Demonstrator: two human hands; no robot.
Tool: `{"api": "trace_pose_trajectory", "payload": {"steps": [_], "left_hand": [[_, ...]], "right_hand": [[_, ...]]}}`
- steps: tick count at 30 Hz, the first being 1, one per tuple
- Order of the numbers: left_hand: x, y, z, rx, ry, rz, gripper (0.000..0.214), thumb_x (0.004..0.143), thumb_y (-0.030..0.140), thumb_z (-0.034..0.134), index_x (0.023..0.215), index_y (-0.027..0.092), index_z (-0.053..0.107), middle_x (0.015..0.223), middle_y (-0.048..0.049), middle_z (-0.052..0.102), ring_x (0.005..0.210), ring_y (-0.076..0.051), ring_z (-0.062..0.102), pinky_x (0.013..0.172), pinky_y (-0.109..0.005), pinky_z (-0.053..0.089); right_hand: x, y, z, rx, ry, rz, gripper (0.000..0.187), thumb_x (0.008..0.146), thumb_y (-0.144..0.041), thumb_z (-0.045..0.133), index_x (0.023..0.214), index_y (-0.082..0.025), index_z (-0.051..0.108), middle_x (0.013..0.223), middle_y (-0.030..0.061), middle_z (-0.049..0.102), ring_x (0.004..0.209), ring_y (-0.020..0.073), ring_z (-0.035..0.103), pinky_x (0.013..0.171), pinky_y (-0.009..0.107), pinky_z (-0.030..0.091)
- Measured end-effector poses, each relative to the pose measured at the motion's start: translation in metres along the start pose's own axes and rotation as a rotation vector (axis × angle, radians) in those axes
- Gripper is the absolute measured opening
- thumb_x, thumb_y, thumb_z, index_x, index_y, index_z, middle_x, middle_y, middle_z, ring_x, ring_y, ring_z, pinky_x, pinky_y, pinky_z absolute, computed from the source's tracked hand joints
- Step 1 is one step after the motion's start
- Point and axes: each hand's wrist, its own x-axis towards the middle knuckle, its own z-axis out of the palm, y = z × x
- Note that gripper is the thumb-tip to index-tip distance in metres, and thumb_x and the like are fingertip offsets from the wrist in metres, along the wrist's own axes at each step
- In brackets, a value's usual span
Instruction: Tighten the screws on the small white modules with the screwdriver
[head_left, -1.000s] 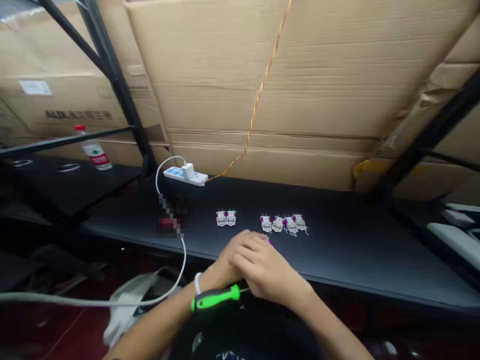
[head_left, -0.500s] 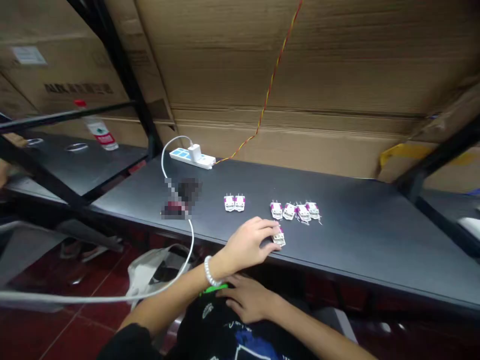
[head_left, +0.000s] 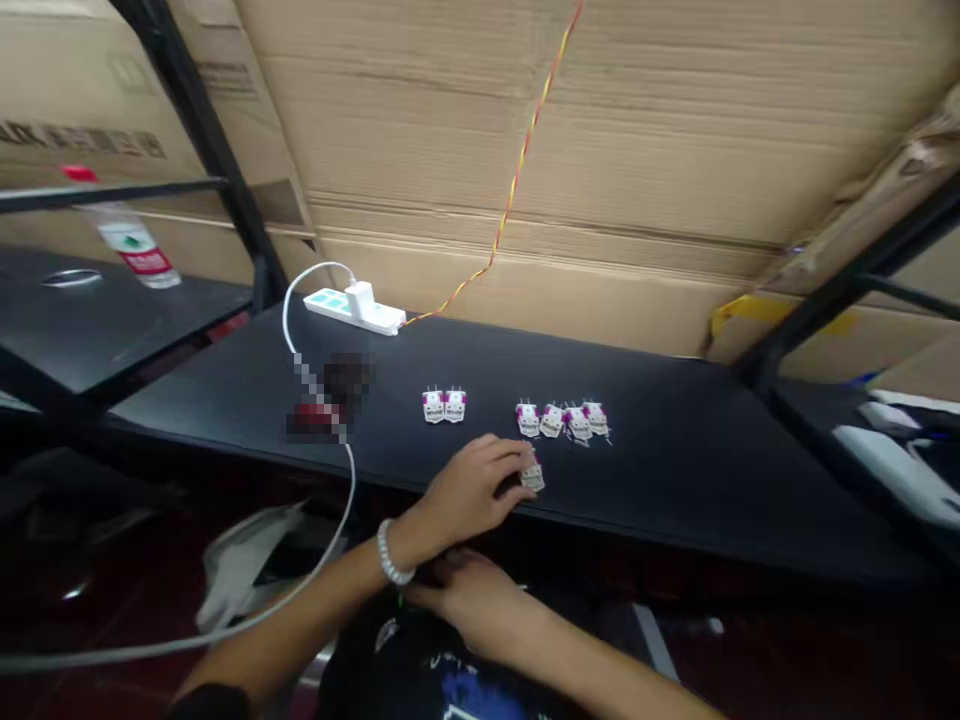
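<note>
My left hand (head_left: 469,488) rests on the front edge of the black table (head_left: 675,490), its fingers pinched on a small white and purple part (head_left: 532,476). Behind it stands a row of several like parts (head_left: 562,420), with a pair of them (head_left: 444,405) further left. My right hand (head_left: 457,596) lies low in my lap below the table edge, fingers curled down over the green-handled screwdriver, of which only a sliver of green shows.
A white power strip (head_left: 352,308) with a plugged charger sits at the back left; its white cable (head_left: 330,540) loops down past the table's front. A red and yellow wire (head_left: 517,180) hangs over cardboard boxes. A water bottle (head_left: 124,235) stands on the left table.
My right hand drew back from the table with the screwdriver and sank into my lap. My left hand stayed at the table edge on the small part. The camera shifted.
</note>
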Motion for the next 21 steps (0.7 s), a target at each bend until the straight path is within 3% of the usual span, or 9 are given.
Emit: {"api": "trace_pose_trajectory", "payload": {"steps": [2, 4, 7, 8, 10, 12, 15, 18, 21], "left_hand": [[0.000, 0.000, 0.000, 0.006, 0.001, 0.000, 0.028, 0.097, 0.027, 0.082, 0.123, 0.020, 0.077, 0.134, -0.0093, 0.078, 0.119, -0.029, 0.072, 0.107, -0.046, 0.058], [0.000, 0.000, 0.000, 0.016, 0.004, -0.005, 0.028, 0.097, 0.027, 0.082, 0.124, 0.021, 0.076, 0.134, -0.0092, 0.078, 0.119, -0.029, 0.072, 0.107, -0.046, 0.059], [-0.001, 0.001, -0.001, 0.017, -0.002, -0.013, 0.028, 0.098, 0.028, 0.080, 0.125, 0.022, 0.076, 0.134, -0.0088, 0.078, 0.119, -0.029, 0.073, 0.106, -0.047, 0.059], [-0.001, 0.000, -0.001, 0.015, -0.006, -0.014, 0.028, 0.099, 0.028, 0.079, 0.126, 0.022, 0.076, 0.135, -0.0088, 0.077, 0.119, -0.029, 0.072, 0.107, -0.048, 0.059], [-0.001, 0.000, -0.001, 0.011, -0.013, -0.003, 0.028, 0.101, 0.028, 0.076, 0.128, 0.022, 0.076, 0.136, -0.0092, 0.077, 0.120, -0.029, 0.072, 0.108, -0.048, 0.059], [-0.002, -0.001, -0.001, 0.015, -0.013, 0.006, 0.028, 0.102, 0.027, 0.075, 0.129, 0.022, 0.075, 0.137, -0.0099, 0.077, 0.120, -0.029, 0.072, 0.109, -0.049, 0.059], [-0.002, -0.002, 0.001, 0.037, 0.004, 0.008, 0.028, 0.101, 0.030, 0.077, 0.128, 0.021, 0.076, 0.137, -0.0103, 0.077, 0.117, -0.029, 0.073, 0.107, -0.048, 0.059], [-0.003, -0.002, 0.001, 0.041, 0.010, 0.003, 0.029, 0.100, 0.030, 0.078, 0.127, 0.021, 0.076, 0.137, -0.0099, 0.077, 0.116, -0.029, 0.073, 0.107, -0.048, 0.060], [-0.002, 0.000, -0.001, 0.036, 0.013, 0.001, 0.029, 0.100, 0.029, 0.079, 0.127, 0.021, 0.076, 0.137, -0.0097, 0.077, 0.118, -0.028, 0.073, 0.108, -0.048, 0.060]], "right_hand": [[-0.021, -0.009, -0.035, -0.008, -0.101, -0.022, 0.077, 0.092, -0.019, 0.069, 0.163, -0.036, 0.046, 0.125, 0.0092, 0.077, 0.102, 0.0285, 0.076, 0.085, 0.035, 0.058], [-0.043, -0.017, -0.071, 0.066, -0.163, -0.020, 0.074, 0.092, -0.027, 0.071, 0.161, -0.040, 0.048, 0.106, 0.0036, 0.079, 0.083, 0.0243, 0.075, 0.072, 0.030, 0.055], [-0.077, -0.024, -0.117, 0.277, -0.061, -0.181, 0.062, 0.094, -0.033, 0.071, 0.155, -0.038, 0.056, 0.105, 0.0004, 0.081, 0.084, 0.0212, 0.076, 0.073, 0.028, 0.057], [-0.087, -0.025, -0.129, 0.331, 0.067, -0.152, 0.064, 0.089, -0.028, 0.074, 0.151, -0.035, 0.058, 0.113, 0.0016, 0.081, 0.089, 0.0218, 0.076, 0.080, 0.030, 0.060], [-0.103, -0.021, -0.150, 0.389, 0.366, -0.046, 0.067, 0.080, -0.018, 0.074, 0.143, -0.032, 0.059, 0.110, 0.0028, 0.079, 0.077, 0.0193, 0.073, 0.070, 0.030, 0.062], [-0.111, -0.012, -0.167, 0.399, 0.629, 0.040, 0.061, 0.082, -0.011, 0.069, 0.138, -0.032, 0.058, 0.106, 0.0030, 0.076, 0.073, 0.0175, 0.073, 0.067, 0.030, 0.064], [-0.109, 0.011, -0.184, 0.475, 1.014, 0.004, 0.054, 0.089, -0.014, 0.076, 0.134, -0.031, 0.050, 0.090, -0.0015, 0.075, 0.068, 0.0183, 0.078, 0.062, 0.030, 0.066], [-0.098, 0.036, -0.189, 0.482, 1.257, 0.037, 0.048, 0.095, -0.022, 0.077, 0.135, -0.030, 0.053, 0.090, -0.0017, 0.077, 0.065, 0.0168, 0.078, 0.062, 0.030, 0.069], [-0.090, 0.053, -0.184, 0.395, 1.348, 0.102, 0.051, 0.099, -0.027, 0.074, 0.147, -0.027, 0.056, 0.102, 0.0049, 0.079, 0.081, 0.0198, 0.082, 0.074, 0.034, 0.072]]}}
